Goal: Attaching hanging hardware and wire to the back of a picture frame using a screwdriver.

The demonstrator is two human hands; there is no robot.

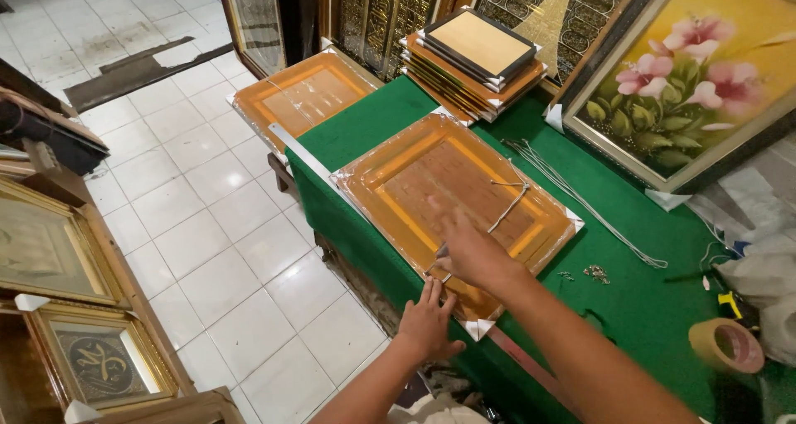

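Two hands at wrapped frame [454, 200] on green counter [647, 300] | left hand [428, 323] flat, pressing near edge | right hand [469, 252] grips small tool [440, 251] | keep frame steady, tool upright

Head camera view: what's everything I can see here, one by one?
Wrapped frame: one, orange-brown, face down on the table, white cord across its back.
Second wrapped frame: one, orange, at the table's far end.
Stack of frames: several, brown and black, at the table's back edge.
Flower painting: one, yellow with pink blooms, leaning at right.
Table: one, green cloth.
Tape roll: one, tan, near right.
Loose cords: a bundle, white, on the cloth.
Gold frames: two, lower left.
Left hand: on the frame's near corner.
Right hand: holds a thin tool on the frame.
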